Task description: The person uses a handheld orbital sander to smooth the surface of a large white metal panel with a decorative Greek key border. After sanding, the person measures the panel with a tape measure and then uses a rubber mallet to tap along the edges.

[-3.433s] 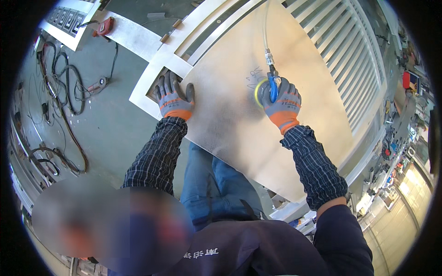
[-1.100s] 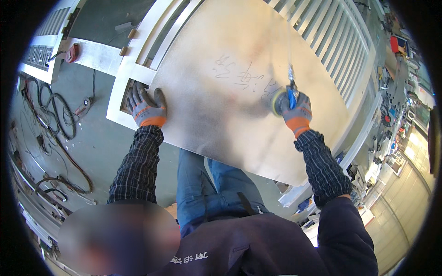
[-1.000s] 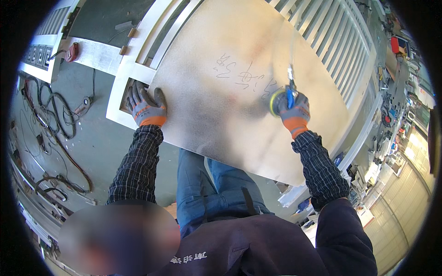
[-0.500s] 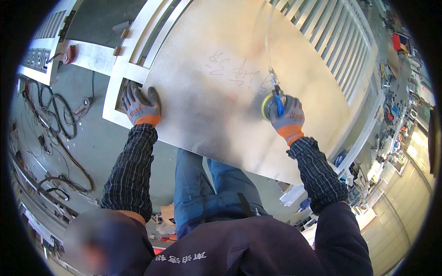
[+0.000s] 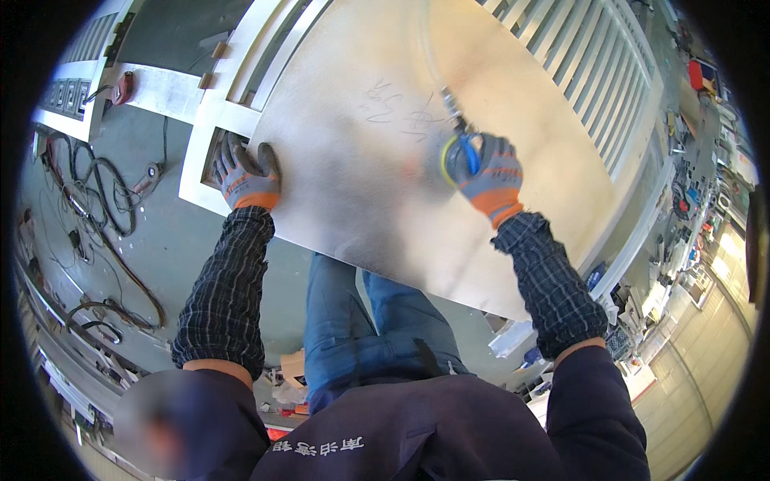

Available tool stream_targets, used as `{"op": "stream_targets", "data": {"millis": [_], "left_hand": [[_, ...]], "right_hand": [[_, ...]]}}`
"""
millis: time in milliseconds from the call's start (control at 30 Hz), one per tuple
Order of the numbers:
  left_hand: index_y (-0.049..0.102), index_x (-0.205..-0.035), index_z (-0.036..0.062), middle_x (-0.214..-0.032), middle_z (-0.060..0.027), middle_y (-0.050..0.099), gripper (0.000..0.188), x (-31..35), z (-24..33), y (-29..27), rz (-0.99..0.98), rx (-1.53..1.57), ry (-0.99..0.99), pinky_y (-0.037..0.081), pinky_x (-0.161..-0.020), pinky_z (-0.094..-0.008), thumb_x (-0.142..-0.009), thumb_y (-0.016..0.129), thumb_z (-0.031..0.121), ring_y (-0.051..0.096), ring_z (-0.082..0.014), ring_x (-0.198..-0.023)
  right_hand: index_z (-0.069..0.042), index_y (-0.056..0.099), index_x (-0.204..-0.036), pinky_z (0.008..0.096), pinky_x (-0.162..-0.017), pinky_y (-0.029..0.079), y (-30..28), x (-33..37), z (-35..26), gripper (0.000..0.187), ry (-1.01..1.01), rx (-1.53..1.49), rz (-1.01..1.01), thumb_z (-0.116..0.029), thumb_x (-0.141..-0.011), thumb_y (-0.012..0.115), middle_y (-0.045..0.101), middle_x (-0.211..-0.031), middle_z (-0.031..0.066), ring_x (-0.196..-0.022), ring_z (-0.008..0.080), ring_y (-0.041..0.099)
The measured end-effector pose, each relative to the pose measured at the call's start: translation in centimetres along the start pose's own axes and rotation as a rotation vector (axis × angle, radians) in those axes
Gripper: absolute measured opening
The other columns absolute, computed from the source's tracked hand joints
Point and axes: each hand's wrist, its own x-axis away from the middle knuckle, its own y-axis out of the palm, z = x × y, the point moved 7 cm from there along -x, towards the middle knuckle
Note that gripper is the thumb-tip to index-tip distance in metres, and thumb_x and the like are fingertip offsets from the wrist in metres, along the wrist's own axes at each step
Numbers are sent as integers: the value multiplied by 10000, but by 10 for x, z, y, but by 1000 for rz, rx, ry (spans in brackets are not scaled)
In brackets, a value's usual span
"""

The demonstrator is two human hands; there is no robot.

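A large pale metal sheet (image 5: 353,184) lies over a white slatted frame (image 5: 216,120), with dark handwriting on its upper middle. My right hand (image 5: 493,172), in a grey and orange glove, is wrapped round a small round air sander (image 5: 459,163) with a yellow-green rim and a blue body. The sander rests on the sheet, and a clear hose (image 5: 429,48) runs up from its metal fitting. At the sheet's left edge, my left hand (image 5: 249,175), gloved alike, lies with fingers spread over the frame's corner opening, its thumb by the sheet.
Slats (image 5: 593,88) of the frame extend beyond the sheet at the upper right. A red tape measure (image 5: 122,88) sits on a white rail at the left. Dark cables (image 5: 104,200) and a grinder-like tool (image 5: 147,178) lie on the floor. Cluttered tools line the right side.
My right hand has moved the sander left and slightly up across the sheet, covering part of the handwriting. The hose has swung left with it. My left hand stays in place.
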Motion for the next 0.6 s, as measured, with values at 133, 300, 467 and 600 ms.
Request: {"op": "stream_targets", "data": {"millis": [133,300,467,600], "left_hand": [[356,-1612,26,-1633,-239,384,797,-6,10,7,30,-5,51,232,-1281,-541,-1030,534,540,334,-402,-1529],[360,-1609,28,-1616,-240,403,793,-6,7,7,13,29,26,247,-1282,-530,-1023,572,518,343,-401,-1523],[375,-1600,22,-1615,-237,408,790,-1,-2,3,17,11,8,249,-1282,-526,-1020,570,522,346,-404,-1521],[400,-1584,7,-1628,-232,404,779,-6,14,2,19,59,34,228,-1292,-527,-1026,533,534,331,-408,-1531]], "right_hand": [[13,559,-1359,504,-1051,502,-13,-64,57,792,229,51,235,-560,-838,724,613,-1332,242,-1268,418,591],[-3,567,-1373,499,-1015,510,-4,-28,22,781,112,18,209,-569,-853,707,615,-1304,241,-1215,403,599],[-2,613,-1301,504,-1008,483,2,13,-26,694,-241,2,56,-516,-847,717,640,-1221,239,-1149,387,599],[4,599,-1334,513,-1061,481,1,-62,64,722,144,153,301,-514,-845,715,635,-1296,234,-1236,415,598]]}}
